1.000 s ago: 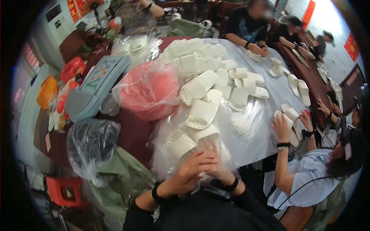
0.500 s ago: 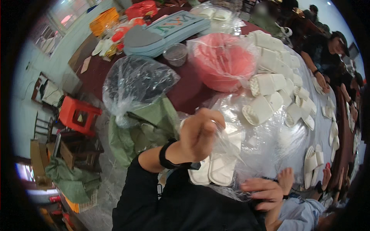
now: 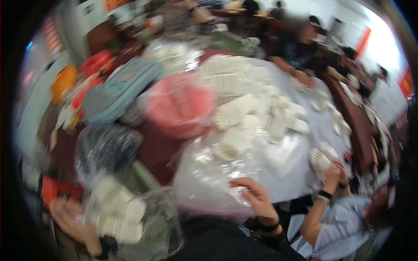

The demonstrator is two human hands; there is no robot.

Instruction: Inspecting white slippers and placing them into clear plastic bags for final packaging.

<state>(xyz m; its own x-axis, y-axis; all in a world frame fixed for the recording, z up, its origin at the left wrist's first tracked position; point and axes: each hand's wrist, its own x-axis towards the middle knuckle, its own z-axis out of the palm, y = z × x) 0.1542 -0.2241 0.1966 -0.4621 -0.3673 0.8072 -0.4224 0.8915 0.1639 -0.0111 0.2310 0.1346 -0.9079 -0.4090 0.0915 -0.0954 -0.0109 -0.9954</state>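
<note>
- The left hand (image 3: 72, 219) is out at eight o'clock in my view, wearing a dark wristband; the white slippers (image 3: 130, 211) lie just beside it, at three o'clock from its palm; motion blurs the fingers, so I can't tell whether they grip the slippers or only brush them.
- Clear plastic (image 3: 163, 222) shows about the slippers, spreading to four o'clock of them; I can't make out whether they're inside it.
- The green sack (image 3: 146, 177) is near the slippers at one o'clock; the clear bag (image 3: 106, 150) sits at twelve; the red stool (image 3: 61, 189) stands at eleven from the left hand.
- The right hand (image 3: 257, 198) is well apart from those slippers, which lie at nine o'clock from it; its fingers are loosely bent and spaced, over the edge of the plastic sheeting (image 3: 204, 172); whether they touch it, I can't say.
- The slipper pile (image 3: 235, 80) lies towards twelve o'clock from the right hand; the pink bundle (image 3: 180, 106) sits near eleven.
</note>
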